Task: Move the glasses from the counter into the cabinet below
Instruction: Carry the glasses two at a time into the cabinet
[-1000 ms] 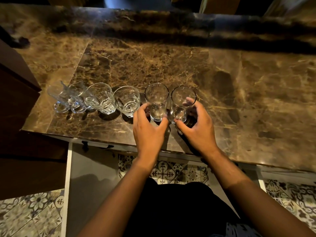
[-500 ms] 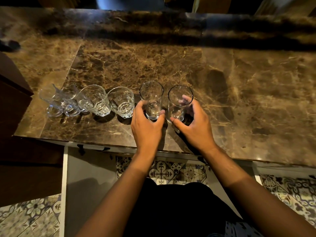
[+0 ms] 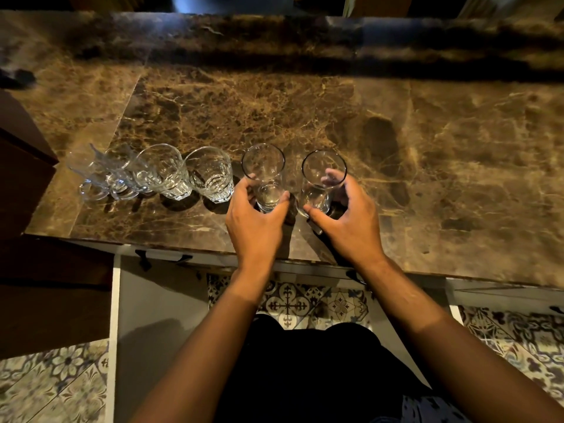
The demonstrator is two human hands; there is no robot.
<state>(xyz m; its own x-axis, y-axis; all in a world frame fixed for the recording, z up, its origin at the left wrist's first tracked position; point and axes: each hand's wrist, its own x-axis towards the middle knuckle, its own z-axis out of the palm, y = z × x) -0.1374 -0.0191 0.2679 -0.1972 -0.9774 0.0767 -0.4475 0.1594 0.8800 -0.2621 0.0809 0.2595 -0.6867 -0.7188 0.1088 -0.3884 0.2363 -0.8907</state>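
Since the earlier frame, little has moved: the left hand (image 3: 254,218) stays curled round one tall glass (image 3: 265,178), the right hand (image 3: 348,215) round the other glass (image 3: 320,181), mid-frame on the counter (image 3: 442,166); no glass has been stored, four more glasses (image 3: 158,172) wait at left

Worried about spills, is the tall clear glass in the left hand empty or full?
Empty: the tall clear glass shows its bare base, gripped by the left hand.

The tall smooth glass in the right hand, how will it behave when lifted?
The tall glass is clear with smooth walls, so probably slippery and fragile. It narrows to a small base, so likely tips easily. The right hand wraps its lower half, which should steady it.
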